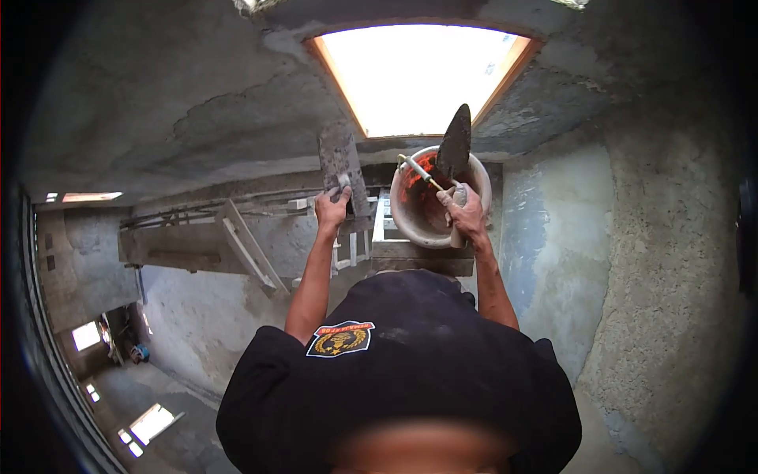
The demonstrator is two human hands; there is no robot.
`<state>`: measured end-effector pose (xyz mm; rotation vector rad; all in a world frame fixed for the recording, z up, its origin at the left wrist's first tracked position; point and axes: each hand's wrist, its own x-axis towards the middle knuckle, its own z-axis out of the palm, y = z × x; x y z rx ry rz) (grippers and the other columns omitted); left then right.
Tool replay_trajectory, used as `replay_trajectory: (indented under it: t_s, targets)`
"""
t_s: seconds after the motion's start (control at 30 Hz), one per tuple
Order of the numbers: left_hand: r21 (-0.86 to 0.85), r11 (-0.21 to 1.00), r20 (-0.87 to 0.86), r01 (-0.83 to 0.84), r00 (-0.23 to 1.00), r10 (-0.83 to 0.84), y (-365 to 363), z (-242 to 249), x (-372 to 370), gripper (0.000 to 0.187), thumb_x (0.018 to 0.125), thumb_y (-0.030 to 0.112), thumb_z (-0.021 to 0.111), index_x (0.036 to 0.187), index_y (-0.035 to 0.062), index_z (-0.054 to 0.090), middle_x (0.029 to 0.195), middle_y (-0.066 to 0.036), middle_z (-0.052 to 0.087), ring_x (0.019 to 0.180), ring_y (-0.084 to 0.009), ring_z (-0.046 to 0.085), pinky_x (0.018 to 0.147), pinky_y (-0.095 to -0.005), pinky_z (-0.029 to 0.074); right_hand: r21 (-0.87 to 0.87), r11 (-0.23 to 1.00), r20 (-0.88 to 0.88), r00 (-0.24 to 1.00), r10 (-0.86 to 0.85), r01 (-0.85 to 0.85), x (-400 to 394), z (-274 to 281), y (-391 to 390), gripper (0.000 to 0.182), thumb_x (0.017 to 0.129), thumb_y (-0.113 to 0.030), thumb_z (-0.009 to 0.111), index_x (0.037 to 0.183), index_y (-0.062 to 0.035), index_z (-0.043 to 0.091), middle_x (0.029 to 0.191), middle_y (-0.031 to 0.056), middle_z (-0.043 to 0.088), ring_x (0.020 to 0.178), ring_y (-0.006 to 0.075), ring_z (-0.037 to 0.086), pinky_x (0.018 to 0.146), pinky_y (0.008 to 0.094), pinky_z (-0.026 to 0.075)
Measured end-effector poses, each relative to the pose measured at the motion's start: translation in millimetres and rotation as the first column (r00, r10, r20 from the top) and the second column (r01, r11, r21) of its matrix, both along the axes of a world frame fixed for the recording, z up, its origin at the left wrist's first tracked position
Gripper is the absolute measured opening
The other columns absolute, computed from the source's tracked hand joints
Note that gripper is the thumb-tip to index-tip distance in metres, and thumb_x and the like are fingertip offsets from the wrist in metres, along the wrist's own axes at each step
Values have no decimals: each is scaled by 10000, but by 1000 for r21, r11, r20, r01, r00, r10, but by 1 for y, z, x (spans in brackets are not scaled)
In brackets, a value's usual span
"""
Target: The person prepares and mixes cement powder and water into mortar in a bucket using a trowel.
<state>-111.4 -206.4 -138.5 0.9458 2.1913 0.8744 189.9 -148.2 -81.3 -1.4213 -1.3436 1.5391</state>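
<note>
Two hands are in view, both occupied. The left hand [332, 209] is closed around the grip of a flat, mortar-stained float [332, 150], which stands with its long side pointing away from the body, near the wall below the window [426, 79]. The right hand [464, 213], its fingers crusted with grey material, is closed on the handle of a trowel [455, 138]. The trowel's pointed, dark blade extends forward across the far rim of a pale bucket [483, 178]. The bucket sits in front of the body, below the window, with orange patches and grey residue on its inner wall. Its wire handle [418, 171], fitted with a white sleeve, slants over the opening close to the right hand; whether the fingers touch it cannot be told.

Writing: the black shirt [426, 340] bears a shield-shaped badge [341, 340] with a gold wreath, a star and a red band. The lettering on the band appears inverted and cannot be read with confidence.

Surroundings: a wooden frame [515, 73] borders the bright window; the right-side wall [671, 253] is rough and unevenly plastered. A plank [410, 251] lies at the near side of the bucket.
</note>
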Motion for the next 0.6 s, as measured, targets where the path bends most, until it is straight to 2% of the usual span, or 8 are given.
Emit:
replay_trajectory:
  t_s: [0.07, 0.13, 0.2, 0.23, 0.3, 0.4, 0.43, 0.6]
  targets:
    - [-130, 987, -46, -89, 995, 84, -26, -78, -28, 500, 791, 434, 708, 1060, 13, 682, 1066, -195, 658, 1006, -331, 620, 897, -370, 463, -18, 1000, -31, 999, -15, 15, -2, -1, -2, 249, 855, -217, 695, 857, -36, 524, 581, 7, 524, 434, 90, 505, 383, 251, 409]
    - [-206, 972, -53, -109, 994, 100, -57, -129, -54, 509, 783, 465, 699, 1048, 30, 692, 1062, -190, 661, 1016, -346, 607, 913, -392, 452, -22, 1000, -23, 1000, -9, 8, -5, 7, -5, 251, 857, -218, 694, 859, -36, 521, 578, 5, 517, 435, 89, 499, 385, 251, 408]
    - [-424, 890, -215, -165, 973, 77, -88, -178, -80, 499, 798, 486, 662, 1041, 52, 702, 1082, -181, 657, 1092, -344, 557, 970, -388, 402, -20, 1000, -14, 1000, -10, 10, -8, 12, -5, 252, 858, -219, 693, 861, -36, 519, 576, 2, 510, 436, 87, 494, 388, 251, 408]
    - [-432, 888, -214, -158, 974, 69, -107, -191, -88, 499, 798, 486, 662, 1041, 52, 702, 1082, -181, 657, 1092, -344, 557, 970, -388, 402, -11, 1000, 2, 1000, 2, -2, -9, 12, -6, 254, 857, -220, 694, 862, -36, 519, 578, 2, 511, 441, 86, 494, 392, 250, 410]
    - [-540, 819, -302, -195, 953, 28, -133, -208, -103, 492, 829, 493, 606, 1044, 61, 704, 1103, -176, 650, 1182, -338, 479, 1033, -385, 332, -19, 999, 4, 999, 33, -32, -8, 8, -6, 255, 857, -226, 695, 860, -40, 520, 582, -1, 509, 454, 82, 499, 404, 248, 413]
    - [-571, 801, -282, -180, 959, 14, -169, -209, -125, 482, 855, 479, 568, 1073, 69, 693, 1110, -169, 649, 1223, -331, 431, 1055, -389, 304, 17, 1000, 38, 999, 22, -23, -13, 2, -10, 244, 862, -229, 688, 849, -50, 522, 576, -5, 505, 450, 80, 496, 402, 247, 410]
    - [-557, 800, -273, -224, 959, 78, -180, -205, -128, 464, 866, 452, 564, 1108, 72, 676, 1138, -165, 637, 1226, -329, 427, 1056, -392, 309, -30, 999, 40, 999, 23, -22, -15, 6, -12, 239, 867, -233, 682, 837, -59, 522, 577, -8, 505, 448, 79, 494, 403, 245, 407]
    - [-570, 791, -246, -222, 965, 94, -201, -205, -160, 415, 859, 392, 603, 1133, 84, 659, 1259, -196, 545, 1233, -335, 416, 1054, -394, 326, -28, 996, 66, 994, 82, -81, -17, 1, -16, 240, 873, -235, 676, 838, -57, 518, 572, -10, 502, 439, 75, 488, 400, 245, 405]
